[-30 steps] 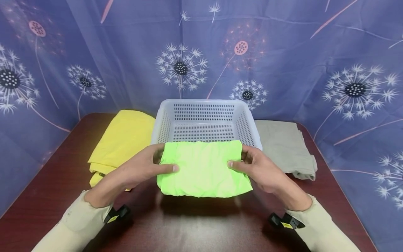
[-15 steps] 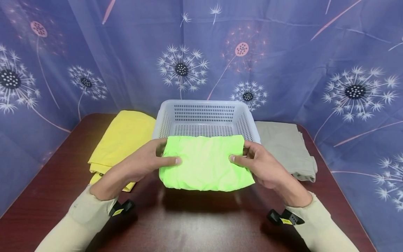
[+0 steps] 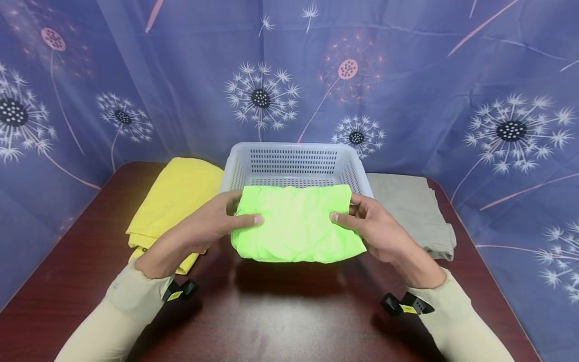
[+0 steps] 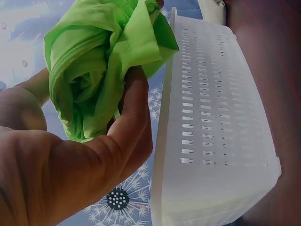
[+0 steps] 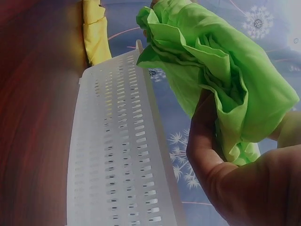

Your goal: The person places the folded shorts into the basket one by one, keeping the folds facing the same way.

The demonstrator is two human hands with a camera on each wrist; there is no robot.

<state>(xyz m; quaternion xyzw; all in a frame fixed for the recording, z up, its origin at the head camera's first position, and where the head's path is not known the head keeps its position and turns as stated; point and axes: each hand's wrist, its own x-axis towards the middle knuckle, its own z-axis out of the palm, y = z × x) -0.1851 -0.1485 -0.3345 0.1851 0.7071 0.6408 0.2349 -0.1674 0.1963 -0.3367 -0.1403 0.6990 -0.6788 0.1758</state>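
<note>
A bright green folded garment [image 3: 296, 226] is held up in front of the basket by both hands. My left hand [image 3: 212, 216] grips its left end, thumb on the near face and fingers behind. At the other end my right hand [image 3: 377, 226] holds it the same way. The left wrist view shows rolled layers and a stitched seam at the end of the green garment [image 4: 84, 75]. Loose folds of the garment [image 5: 221, 70] bunch up in the right wrist view. Behind it stands a white perforated plastic basket [image 3: 291, 147], its near side hidden by the cloth.
A folded yellow cloth [image 3: 181, 196] lies left of the basket, partly behind the left forearm. To the right is a folded grey cloth [image 3: 402, 206]. The dark wooden table [image 3: 289, 322] meets a blue dandelion-print curtain [image 3: 181, 75] at the back.
Both hands have raised the green garment and carried it forward, so it now covers more of the basket in the head view. The basket and the other cloths stay put.
</note>
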